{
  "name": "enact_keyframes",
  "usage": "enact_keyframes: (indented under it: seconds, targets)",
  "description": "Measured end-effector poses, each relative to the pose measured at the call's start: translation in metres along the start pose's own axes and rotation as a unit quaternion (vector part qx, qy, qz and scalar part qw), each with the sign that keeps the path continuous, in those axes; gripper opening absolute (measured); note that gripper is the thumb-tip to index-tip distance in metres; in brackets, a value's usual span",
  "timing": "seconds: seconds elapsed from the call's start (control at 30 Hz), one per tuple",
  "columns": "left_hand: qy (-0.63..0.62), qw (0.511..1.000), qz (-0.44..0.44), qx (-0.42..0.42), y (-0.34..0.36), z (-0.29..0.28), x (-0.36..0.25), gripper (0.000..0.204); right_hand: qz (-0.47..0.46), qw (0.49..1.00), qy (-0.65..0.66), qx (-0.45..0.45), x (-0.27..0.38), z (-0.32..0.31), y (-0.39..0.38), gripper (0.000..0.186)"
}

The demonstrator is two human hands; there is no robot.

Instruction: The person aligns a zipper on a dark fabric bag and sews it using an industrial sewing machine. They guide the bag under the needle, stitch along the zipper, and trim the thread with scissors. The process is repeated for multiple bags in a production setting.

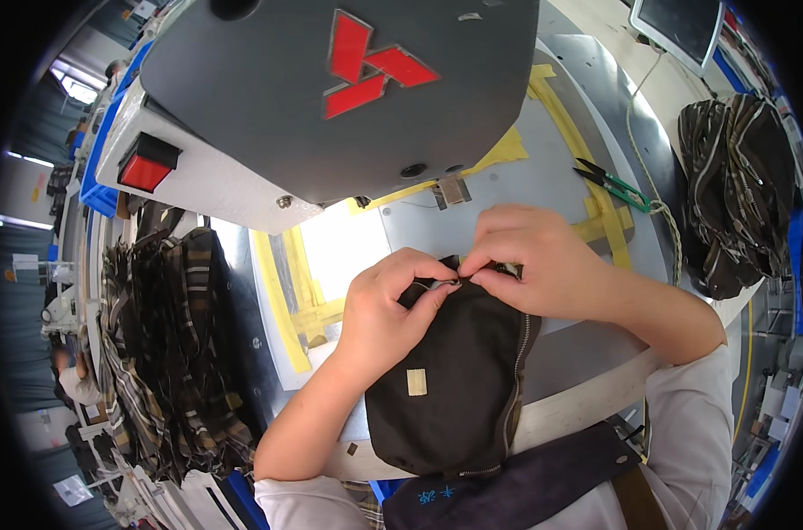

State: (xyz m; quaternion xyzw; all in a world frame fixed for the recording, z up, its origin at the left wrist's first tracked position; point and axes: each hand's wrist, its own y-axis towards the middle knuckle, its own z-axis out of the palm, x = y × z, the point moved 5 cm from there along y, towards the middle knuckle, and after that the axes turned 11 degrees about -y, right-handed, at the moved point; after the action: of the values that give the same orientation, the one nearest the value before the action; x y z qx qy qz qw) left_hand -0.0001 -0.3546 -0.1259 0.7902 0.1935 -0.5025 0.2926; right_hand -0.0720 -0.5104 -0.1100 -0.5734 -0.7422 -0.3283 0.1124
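Observation:
A dark brown fabric piece (454,371), shaped like a pouch, hangs from my hands over the near edge of the sewing machine's table. A zipper (518,380) runs down its right side, and a small cream patch (416,382) sits on its face. My left hand (392,300) pinches the top edge of the fabric between thumb and fingers. Close beside it, my right hand (529,265) pinches the same edge, the fingertips of both hands nearly meeting. What lies right between the fingertips is too small to make out.
Ahead stands the dark grey sewing machine head (269,97), with a red switch (148,168) on its left. Yellow tape (282,300) marks the metal table. Green-handled snips (613,185) lie at right. Piles of plaid fabric (167,353) and dark zippered pieces (737,190) flank the table.

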Motion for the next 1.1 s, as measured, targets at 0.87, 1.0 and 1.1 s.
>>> enact_keyframes:
  seconds: [0.87,1.0,1.1]
  targets:
    - [0.018,0.994,-0.091,-0.050,-0.001,-0.002,0.003,0.011,0.245,0.940,0.218,0.091,-0.016,0.021,-0.008,0.009]
    - [0.146,0.979,0.138,-0.043,-0.003,0.000,-0.011,0.013,0.291,0.923,0.237,0.084,-0.018,0.023,-0.009,0.008]
    - [0.223,0.947,0.227,-0.048,-0.005,0.004,-0.020,0.015,0.298,0.923,0.236,0.063,-0.020,0.025,-0.010,0.008]
